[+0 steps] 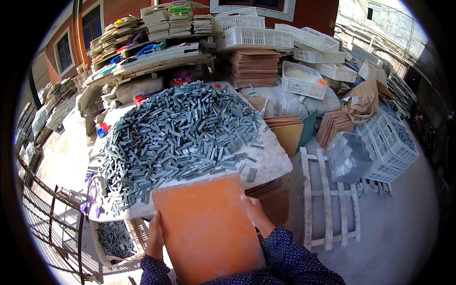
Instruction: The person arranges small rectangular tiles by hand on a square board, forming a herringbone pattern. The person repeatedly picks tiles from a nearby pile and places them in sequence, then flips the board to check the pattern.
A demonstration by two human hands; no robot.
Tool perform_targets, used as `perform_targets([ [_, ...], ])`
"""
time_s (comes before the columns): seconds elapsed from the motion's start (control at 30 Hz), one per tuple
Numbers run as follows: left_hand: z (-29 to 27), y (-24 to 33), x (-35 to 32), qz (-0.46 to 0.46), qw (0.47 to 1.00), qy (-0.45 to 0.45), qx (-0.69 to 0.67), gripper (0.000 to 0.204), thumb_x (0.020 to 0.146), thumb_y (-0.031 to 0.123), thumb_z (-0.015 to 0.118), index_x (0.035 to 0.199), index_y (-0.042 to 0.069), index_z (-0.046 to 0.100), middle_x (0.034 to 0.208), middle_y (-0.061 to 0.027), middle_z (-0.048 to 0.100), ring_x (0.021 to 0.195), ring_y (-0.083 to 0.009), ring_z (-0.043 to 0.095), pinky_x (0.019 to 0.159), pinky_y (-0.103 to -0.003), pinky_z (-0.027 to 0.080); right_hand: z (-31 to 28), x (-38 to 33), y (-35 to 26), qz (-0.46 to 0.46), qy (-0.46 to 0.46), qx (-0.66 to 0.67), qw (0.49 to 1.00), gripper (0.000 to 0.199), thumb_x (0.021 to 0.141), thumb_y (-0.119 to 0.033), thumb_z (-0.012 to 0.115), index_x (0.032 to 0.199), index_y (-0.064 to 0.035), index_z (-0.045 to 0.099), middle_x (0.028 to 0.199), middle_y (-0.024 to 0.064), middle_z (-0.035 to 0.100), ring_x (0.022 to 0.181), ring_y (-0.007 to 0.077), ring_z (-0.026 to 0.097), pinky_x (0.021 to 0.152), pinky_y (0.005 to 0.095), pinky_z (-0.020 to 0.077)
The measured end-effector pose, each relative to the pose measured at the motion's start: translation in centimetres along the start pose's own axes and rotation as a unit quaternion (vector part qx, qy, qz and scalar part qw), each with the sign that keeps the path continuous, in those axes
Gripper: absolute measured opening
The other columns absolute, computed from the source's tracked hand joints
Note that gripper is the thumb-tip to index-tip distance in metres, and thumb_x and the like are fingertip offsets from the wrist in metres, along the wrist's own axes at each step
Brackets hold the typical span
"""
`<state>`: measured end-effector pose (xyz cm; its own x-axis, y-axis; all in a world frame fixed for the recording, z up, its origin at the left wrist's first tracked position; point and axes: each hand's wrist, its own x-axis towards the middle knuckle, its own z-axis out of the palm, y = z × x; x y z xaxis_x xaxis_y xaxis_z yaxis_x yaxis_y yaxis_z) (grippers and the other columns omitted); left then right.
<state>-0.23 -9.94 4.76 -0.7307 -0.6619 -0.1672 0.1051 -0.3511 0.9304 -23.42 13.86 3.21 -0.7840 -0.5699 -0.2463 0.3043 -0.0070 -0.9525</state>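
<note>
An orange rectangular board [206,228] is held between my two hands, its far edge close to the table's near side. My left hand [155,237] grips the board's left edge, thumb on top. On the right edge, my right hand [258,214] clasps it the same way, with the fingers hidden underneath. The board's face is bare and a little dusty. Beyond it, a large heap of small grey-green stone strips [180,133] covers most of a pale table [273,164]. A few loose strips lie along the near edge of the heap.
Below the table's left corner stands a crate [97,237] of strips. White plastic crates [259,38] and stacked brown boards [255,69] rise at the back. A wooden pallet [327,204] lies right, beside a plastic-wrapped bundle [349,159]. A metal railing [52,213] curves along the left.
</note>
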Motion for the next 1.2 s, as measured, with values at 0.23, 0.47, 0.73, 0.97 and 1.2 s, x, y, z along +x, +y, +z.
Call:
perform_targets([
  [0.23,1.5,4.2,-4.9,0.092,0.993,0.069,0.016,0.047,0.099,0.034,0.037,0.125,-0.003,0.046,0.121,-0.0125,0.054,0.109,-0.0188,0.053,0.094,-0.032,0.042,-0.4,-4.0,-4.4,-0.193,-0.012,-0.026,0.981,0.029,0.096,-0.022,0.048,0.093,0.0046,0.060,0.081,-0.0030,0.055,0.075,0.0052,0.045,0.066,0.0236,0.0399],
  [0.47,1.0,2.2,-2.0,0.032,0.999,0.034,0.009,0.051,0.099,0.038,0.035,0.124,-0.005,0.047,0.119,-0.0129,0.056,0.106,-0.0194,0.056,0.091,-0.031,0.044,0.2,-1.3,-2.7,-0.112,-0.021,-0.023,0.993,0.031,0.096,-0.024,0.048,0.090,0.0031,0.061,0.080,-0.0027,0.054,0.072,0.0045,0.045,0.064,0.0238,0.0402],
  [0.73,-1.1,-4.0,1.8,-0.085,0.995,0.046,0.020,0.053,0.098,0.039,0.037,0.125,-0.005,0.047,0.119,-0.0120,0.057,0.105,-0.0186,0.056,0.090,-0.031,0.045,-0.9,4.3,6.6,0.048,0.004,0.018,0.999,0.038,0.095,-0.029,0.049,0.100,0.0062,0.062,0.093,0.0043,0.063,0.081,0.0098,0.056,0.071,0.0271,0.0458],
  [0.97,-0.9,-4.8,-4.3,-0.012,0.952,0.053,0.301,0.044,0.092,0.014,0.041,0.131,-0.007,0.038,0.131,-0.0165,0.045,0.118,-0.0229,0.045,0.100,-0.033,0.034,-2.0,-2.8,4.9,-0.100,-0.044,-0.228,0.968,0.056,0.094,-0.024,0.049,0.138,0.0057,0.029,0.130,0.0166,0.048,0.111,0.0215,0.051,0.094,0.0327,0.0396],
  [1.2,-1.4,-7.0,-9.4,0.008,0.968,0.025,0.250,0.070,0.086,0.013,0.044,0.144,-0.004,0.010,0.150,-0.0181,0.015,0.139,-0.0277,0.017,0.112,-0.039,0.015,-4.2,-9.5,7.5,-0.133,-0.089,-0.054,0.986,0.065,0.091,-0.023,0.055,0.143,-0.0006,0.023,0.149,0.0187,0.019,0.140,0.0252,0.015,0.110,0.0348,0.0156],
])
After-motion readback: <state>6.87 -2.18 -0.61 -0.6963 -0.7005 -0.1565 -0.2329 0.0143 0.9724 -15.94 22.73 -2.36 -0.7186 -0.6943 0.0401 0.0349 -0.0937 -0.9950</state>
